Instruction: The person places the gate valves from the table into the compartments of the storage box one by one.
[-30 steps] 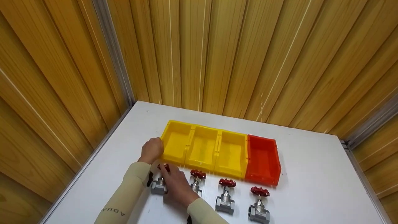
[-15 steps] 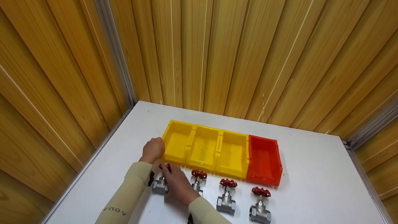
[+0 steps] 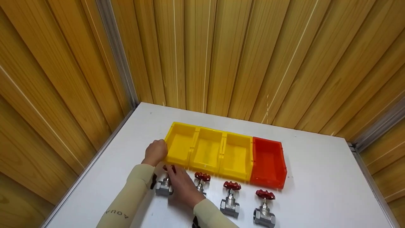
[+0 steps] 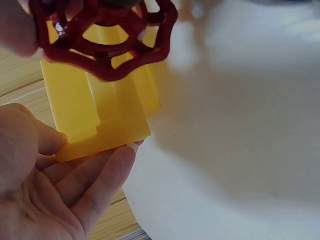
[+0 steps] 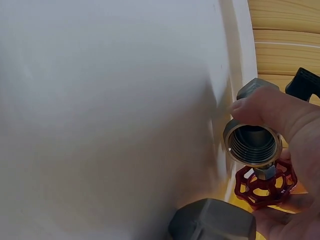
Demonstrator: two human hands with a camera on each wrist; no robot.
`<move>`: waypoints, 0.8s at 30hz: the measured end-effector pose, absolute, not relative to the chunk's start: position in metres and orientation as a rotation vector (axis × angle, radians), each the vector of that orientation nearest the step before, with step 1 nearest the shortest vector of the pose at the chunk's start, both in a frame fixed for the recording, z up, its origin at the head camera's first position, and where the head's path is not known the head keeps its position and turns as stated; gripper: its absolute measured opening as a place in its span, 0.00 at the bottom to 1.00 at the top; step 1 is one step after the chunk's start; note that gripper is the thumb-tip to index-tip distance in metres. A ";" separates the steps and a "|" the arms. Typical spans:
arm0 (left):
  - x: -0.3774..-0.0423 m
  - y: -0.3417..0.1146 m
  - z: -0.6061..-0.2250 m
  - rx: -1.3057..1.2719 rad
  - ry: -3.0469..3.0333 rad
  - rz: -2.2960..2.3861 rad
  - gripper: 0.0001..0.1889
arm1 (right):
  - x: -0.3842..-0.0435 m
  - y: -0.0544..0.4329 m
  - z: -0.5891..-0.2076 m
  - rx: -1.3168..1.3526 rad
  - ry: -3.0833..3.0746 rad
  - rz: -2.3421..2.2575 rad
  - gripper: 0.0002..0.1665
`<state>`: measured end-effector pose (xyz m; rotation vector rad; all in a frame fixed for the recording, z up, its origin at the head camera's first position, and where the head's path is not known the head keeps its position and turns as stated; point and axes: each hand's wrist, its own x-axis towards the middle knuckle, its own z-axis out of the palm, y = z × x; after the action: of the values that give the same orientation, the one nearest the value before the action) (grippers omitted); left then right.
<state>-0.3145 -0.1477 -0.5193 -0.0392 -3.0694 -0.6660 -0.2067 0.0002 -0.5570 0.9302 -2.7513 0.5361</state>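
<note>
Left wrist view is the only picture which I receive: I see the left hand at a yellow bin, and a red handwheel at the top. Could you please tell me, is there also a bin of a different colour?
Observer: Yes. The head view shows a red bin at the right end of the row, next to the three yellow bins.
Operator: Thank you, this I could not see. And where exactly is the right hand, please?
Observer: In the head view it is at the leftmost valve of a row of four.
</note>
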 end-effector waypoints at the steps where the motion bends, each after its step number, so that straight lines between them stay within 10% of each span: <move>1: -0.315 -0.148 -0.519 -0.038 -3.072 -0.672 0.12 | -0.207 0.000 -0.556 0.920 -2.772 0.541 0.66; 24: -0.315 -0.147 -0.520 -0.096 -3.030 -0.644 0.09 | -0.220 0.007 -0.534 0.834 -2.879 0.631 0.66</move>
<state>-0.3145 -0.1469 -0.5197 -0.0959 -3.0296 -0.6438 -0.2202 0.0070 -0.5339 0.8344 -2.8791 0.6314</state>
